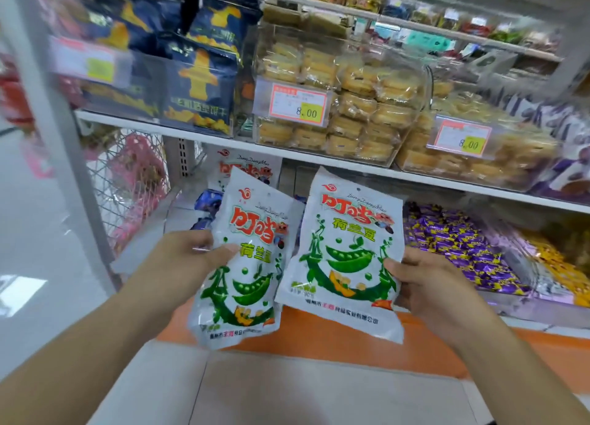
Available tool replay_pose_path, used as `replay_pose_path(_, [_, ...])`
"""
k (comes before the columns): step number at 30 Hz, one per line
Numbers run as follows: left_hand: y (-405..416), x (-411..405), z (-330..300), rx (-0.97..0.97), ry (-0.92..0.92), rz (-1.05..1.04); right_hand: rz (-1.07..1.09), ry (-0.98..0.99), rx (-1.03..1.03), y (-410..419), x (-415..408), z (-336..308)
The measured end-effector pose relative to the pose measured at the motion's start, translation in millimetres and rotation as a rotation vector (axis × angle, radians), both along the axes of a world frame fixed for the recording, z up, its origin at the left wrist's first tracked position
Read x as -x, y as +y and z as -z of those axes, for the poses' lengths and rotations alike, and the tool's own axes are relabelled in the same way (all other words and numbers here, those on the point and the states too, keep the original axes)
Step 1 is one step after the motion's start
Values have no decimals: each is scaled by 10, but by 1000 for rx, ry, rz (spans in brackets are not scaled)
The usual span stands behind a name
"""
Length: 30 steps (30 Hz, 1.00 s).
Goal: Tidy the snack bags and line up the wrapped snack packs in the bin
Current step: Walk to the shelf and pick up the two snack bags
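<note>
My left hand (188, 258) grips the left edge of a white snack bag with green pea pods (247, 265), thumb across its front. My right hand (427, 284) holds a second, matching white pea bag (346, 252) by its right edge. Both bags are held upright, side by side, in front of the lower shelf. A third bag of the same kind (245, 166) stands behind them on that shelf. Clear bins of wrapped yellow cake packs (338, 105) sit on the shelf above, some packs lying askew.
Dark blue snack bags (198, 83) stand at the upper left. Purple wrapped candies (463, 246) fill a bin at the lower right, yellow ones (555, 265) beyond. A wire basket (127, 182) hangs at the left. An orange ledge (351, 338) fronts the shelf base.
</note>
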<state>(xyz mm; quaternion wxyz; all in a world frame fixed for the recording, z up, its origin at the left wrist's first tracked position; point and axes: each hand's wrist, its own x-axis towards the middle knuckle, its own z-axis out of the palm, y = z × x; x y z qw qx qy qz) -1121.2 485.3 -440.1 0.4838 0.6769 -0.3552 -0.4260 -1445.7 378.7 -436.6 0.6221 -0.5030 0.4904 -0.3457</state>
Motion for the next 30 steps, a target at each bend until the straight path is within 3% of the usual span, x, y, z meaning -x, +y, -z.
replay_pose_path(7, [88, 341, -41, 23, 228, 135, -30, 12, 72, 215, -360, 194])
replay_pose_path(14, [62, 420, -55, 42, 123, 100, -73, 119, 121, 225, -587, 329])
replay_pose_path(18, [4, 344, -31, 16, 83, 48, 120, 223, 142, -140, -517, 350])
replay_pose_path(21, [-47, 295, -3, -11, 30, 33, 313, 478, 269, -526, -415, 323])
replay_pose_path(24, [-106, 266, 1, -14, 4, 39, 311, 699, 384, -796, -375, 411])
replay_pose_path(30, [-170, 277, 1, -8, -28, 36, 274, 701, 326, -1058, -516, 674])
